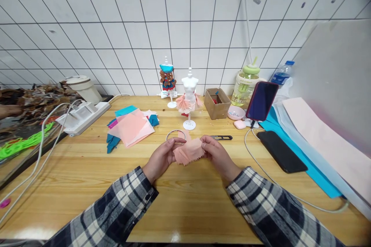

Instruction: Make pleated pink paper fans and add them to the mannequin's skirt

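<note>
My left hand (162, 157) and my right hand (216, 155) pinch a small piece of peach crepe paper (189, 150) between them, above the table's middle. Its lower edge is jagged. Just behind my left fingers lies a thin ring (175, 134), partly hidden by that hand. Black thread snips (223, 137) lie behind my right hand, their tip end covered by it. Farther back stands a white mini mannequin (189, 85) on a round base, with a peach ruffled skirt (185, 104) around its hips.
Coloured paper sheets (133, 125) lie at left beside a white power strip (87, 117). A dressed mannequin (167, 79), a cardboard box (217, 104) and a green-lidded jug (245, 87) stand at the back. At right are a propped phone (262, 100) and a black phone (282, 150). Another person's hand (10, 111) shows far left.
</note>
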Action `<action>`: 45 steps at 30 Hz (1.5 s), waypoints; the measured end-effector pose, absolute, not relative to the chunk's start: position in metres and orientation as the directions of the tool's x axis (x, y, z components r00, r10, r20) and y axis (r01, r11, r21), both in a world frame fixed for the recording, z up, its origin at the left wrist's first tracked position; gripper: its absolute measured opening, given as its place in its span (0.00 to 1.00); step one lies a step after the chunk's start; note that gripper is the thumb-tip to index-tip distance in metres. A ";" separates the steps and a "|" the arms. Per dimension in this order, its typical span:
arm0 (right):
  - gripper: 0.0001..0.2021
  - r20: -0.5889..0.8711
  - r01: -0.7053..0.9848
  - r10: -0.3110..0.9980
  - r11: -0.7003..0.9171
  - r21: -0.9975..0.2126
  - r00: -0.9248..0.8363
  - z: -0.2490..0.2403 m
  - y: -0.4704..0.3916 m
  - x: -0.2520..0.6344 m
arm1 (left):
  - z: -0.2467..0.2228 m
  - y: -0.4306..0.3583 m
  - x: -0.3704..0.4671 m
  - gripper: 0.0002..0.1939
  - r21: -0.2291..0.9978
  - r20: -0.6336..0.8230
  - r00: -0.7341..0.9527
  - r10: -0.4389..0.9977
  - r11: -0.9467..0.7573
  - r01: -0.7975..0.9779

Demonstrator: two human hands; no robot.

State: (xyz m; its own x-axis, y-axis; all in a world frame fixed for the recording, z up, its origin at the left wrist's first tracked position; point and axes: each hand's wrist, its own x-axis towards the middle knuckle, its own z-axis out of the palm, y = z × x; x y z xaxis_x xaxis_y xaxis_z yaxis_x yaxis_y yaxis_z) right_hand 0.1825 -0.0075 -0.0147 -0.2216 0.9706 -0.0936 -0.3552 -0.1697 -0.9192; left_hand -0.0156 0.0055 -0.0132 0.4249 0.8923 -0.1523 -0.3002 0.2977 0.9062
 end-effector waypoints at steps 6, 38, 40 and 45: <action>0.09 -0.080 -0.362 0.974 -0.153 -0.919 -0.210 -0.015 -0.008 0.183 | -0.013 0.004 -0.010 0.19 0.976 -0.189 0.417 0.889 0.218 -0.024; 0.03 -0.049 -0.660 0.999 -0.023 -0.751 0.020 -0.017 0.017 0.232 | -0.006 0.002 -0.015 0.17 0.983 -0.171 0.407 0.897 0.181 0.016; 0.02 -0.046 -0.704 0.999 -0.048 -0.709 -0.022 -0.017 0.017 0.233 | -0.005 0.001 -0.015 0.17 0.987 -0.158 0.419 0.894 0.153 0.045; 0.03 -0.053 -0.687 0.990 -0.131 -0.715 -0.133 -0.016 0.013 0.230 | -0.001 0.002 -0.021 0.22 0.991 -0.011 0.458 0.889 -0.050 0.120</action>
State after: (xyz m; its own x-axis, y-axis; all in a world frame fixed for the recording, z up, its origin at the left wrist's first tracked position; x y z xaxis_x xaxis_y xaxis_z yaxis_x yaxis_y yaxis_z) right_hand 0.2297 0.0132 -0.0162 -0.1333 0.9896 -0.0534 -0.6871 -0.1311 -0.7146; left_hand -0.0208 0.0023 -0.0014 0.4581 0.8889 -0.0105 0.1205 -0.0504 0.9914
